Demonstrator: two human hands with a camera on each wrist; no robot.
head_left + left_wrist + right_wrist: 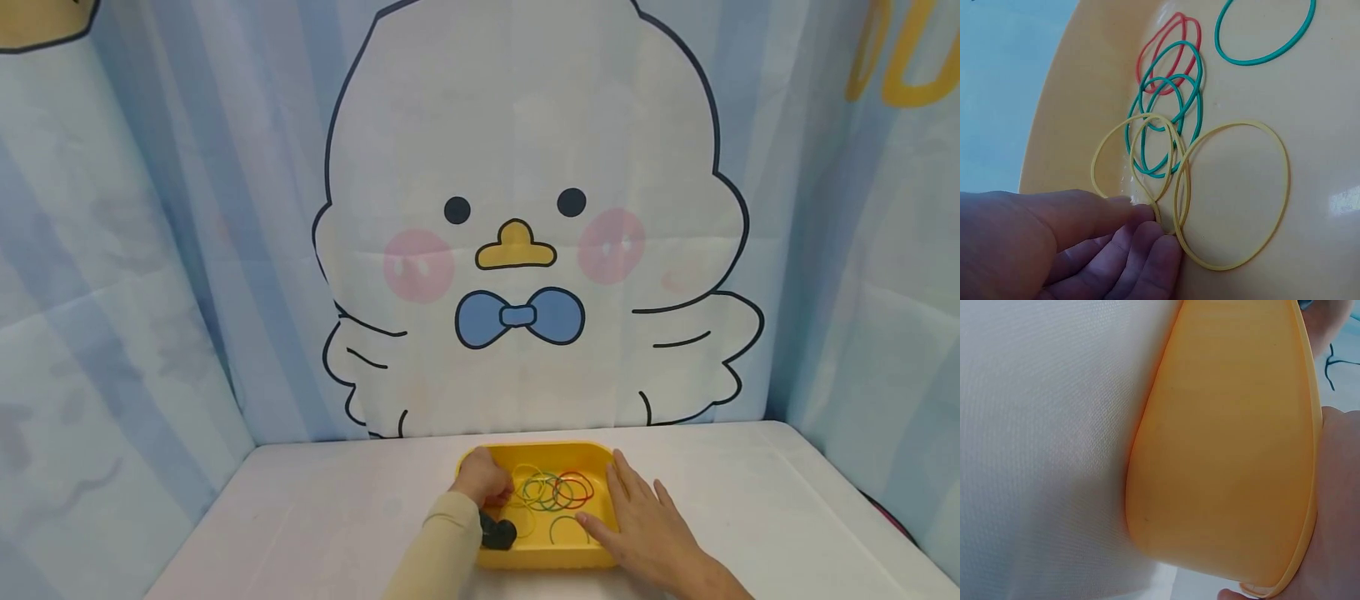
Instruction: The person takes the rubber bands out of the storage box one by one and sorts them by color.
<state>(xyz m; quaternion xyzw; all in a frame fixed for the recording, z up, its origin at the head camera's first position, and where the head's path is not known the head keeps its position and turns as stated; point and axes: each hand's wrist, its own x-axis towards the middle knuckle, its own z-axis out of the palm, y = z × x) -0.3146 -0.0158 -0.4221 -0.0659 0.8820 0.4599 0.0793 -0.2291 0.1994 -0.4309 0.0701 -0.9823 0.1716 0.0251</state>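
A yellow tray (pixel 547 560) holds several loose rubber bands. My left hand (pixel 483 477) reaches inside over its left side. In the left wrist view, thumb and fingertips pinch a yellow rubber band (pixel 1157 211) at its near end. Another yellow rubber band (pixel 1287 181) lies by the fingertips, overlapping it. Beyond them, green rubber bands (pixel 1200 119) overlap red ones (pixel 1199 50), and a lone green band (pixel 1250 63) lies apart. My right hand (pixel 652 533), fingers straight, rests along the tray's right rim; in the right wrist view it lies against the outer wall (pixel 1229 456).
The tray stands on a white-covered table (pixel 337 508). Behind the table hangs a curtain (pixel 517 383) with a cartoon bird, and striped curtains close off both sides. A black device (pixel 497 533) sits at my left wrist, over the tray's near left corner.
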